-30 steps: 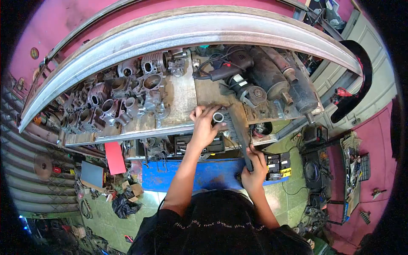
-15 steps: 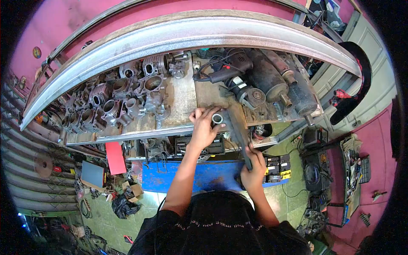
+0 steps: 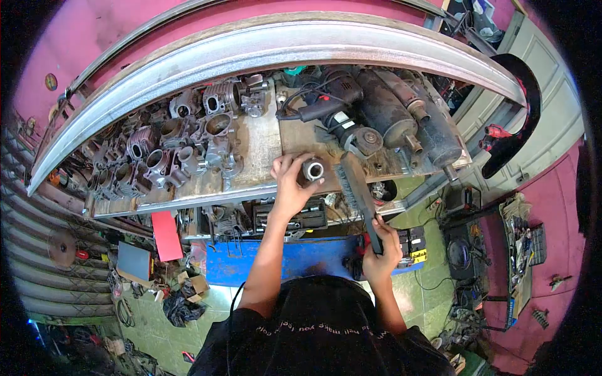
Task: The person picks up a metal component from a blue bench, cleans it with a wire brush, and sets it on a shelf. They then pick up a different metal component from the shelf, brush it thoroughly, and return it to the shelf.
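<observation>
So, left fingers (image 3: 289, 165) clasp a hollow metal cylinder (image 3: 309, 169), right fingers (image 3: 389, 235) a bristled brush (image 3: 362, 199).

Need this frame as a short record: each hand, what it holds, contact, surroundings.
left hand: grips a hollow round metal part, open end facing the camera
right hand: grips the brush by its lower end
brush_orientation: bristles toward the metal part
brush_part_contact: appear apart, small gap visible
part_bench_contact: cannot tell
surface: wooden benchtop
bench_left: rows of metal castings
bench_right: corded power tool, mufflers
below_bench: blue surface
</observation>
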Tool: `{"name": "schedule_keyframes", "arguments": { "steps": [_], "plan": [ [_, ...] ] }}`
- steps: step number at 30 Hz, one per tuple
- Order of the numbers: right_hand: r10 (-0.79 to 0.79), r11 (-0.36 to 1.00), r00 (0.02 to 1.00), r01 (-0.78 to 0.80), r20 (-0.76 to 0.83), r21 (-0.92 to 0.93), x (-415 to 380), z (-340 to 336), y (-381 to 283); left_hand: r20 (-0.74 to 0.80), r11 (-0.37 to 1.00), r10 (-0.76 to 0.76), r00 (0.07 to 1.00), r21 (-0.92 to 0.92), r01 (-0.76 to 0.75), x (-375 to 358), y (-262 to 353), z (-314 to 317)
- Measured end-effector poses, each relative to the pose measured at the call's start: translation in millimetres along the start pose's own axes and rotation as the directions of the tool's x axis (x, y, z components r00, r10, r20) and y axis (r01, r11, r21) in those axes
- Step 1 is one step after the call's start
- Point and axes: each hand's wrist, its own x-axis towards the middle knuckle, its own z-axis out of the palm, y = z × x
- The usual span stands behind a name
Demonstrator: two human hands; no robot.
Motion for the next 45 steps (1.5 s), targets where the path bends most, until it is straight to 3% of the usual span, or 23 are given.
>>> {"name": "schedule_keyframes", "arguments": {
  "steps": [4, 8, 14, 16, 20, 24, 27, 34, 36, 41, 45],
  "plan": [
    [0.002, 1.0, 1.0, -0.002, 0.01, 0.019, 1.3, 3.1, -1.2, -0.02, 0.997, 0.042, 0.999, 0.068, -0.04, 2.7, 3.3, 1.1],
    [0.026, 0.999, 1.0, -0.026, -0.01, 0.035, 5.7, 4.9, -5.4, -0.018, 0.997, -0.031, 0.999, 0.072, 0.032, 8.2, 19.4, -3.7],
    [-0.069, 0.998, 0.996, 0.069, -0.057, -0.002, 19.9, 10.8, -12.2, 0.032, 0.987, 0.031, 0.999, 0.156, -0.036, 14.1, 15.9, 3.1],
    [-0.148, 0.989, 0.989, 0.149, 0.016, -0.019, 26.0, 12.8, -13.7, 0.046, 0.985, 0.039, 0.998, 0.164, -0.046, 15.4, 11.9, 6.9],
    [-0.149, 0.984, 0.986, 0.155, 0.078, -0.083, 41.0, 32.0, -12.7, 0.087, 0.991, 0.023, 0.996, 0.132, -0.034, 17.2, 3.4, 12.6],
    [-0.033, 0.998, 0.995, 0.037, 0.095, -0.047, 51.7, 45.4, -15.6, 0.089, 0.992, -0.071, 0.994, 0.109, 0.061, 17.3, 3.9, 12.6],
    [-0.054, 0.997, 0.995, 0.059, 0.08, -0.052, 36.9, 47.7, -10.0, 0.09, 0.985, -0.065, 0.994, 0.164, 0.049, 15.3, 6.6, 11.5],
    [0.057, 0.987, 0.997, -0.065, 0.057, 0.148, -2.3, 26.1, 14.7, 0.075, 0.98, -0.055, 0.996, 0.196, 0.039, 12.8, 6.0, 13.6],
    [0.057, 0.987, 0.998, -0.054, -0.017, 0.148, 2.3, 27.6, 12.1, 0.027, 0.976, -0.117, 0.993, 0.186, 0.11, 11.4, 6.2, 13.3],
    [0.061, 0.984, 0.997, -0.067, 0.039, 0.166, 28.6, 37.4, 14.5, -0.186, 0.96, -0.11, 0.976, 0.235, 0.153, 3.2, -0.1, 15.3],
    [-0.024, 0.999, 0.988, 0.02, 0.154, 0.028, 52.3, 41.9, 23.6, -0.251, 0.965, -0.116, 0.961, 0.201, 0.169, -4.0, 0.3, 12.6]
  ]
}}
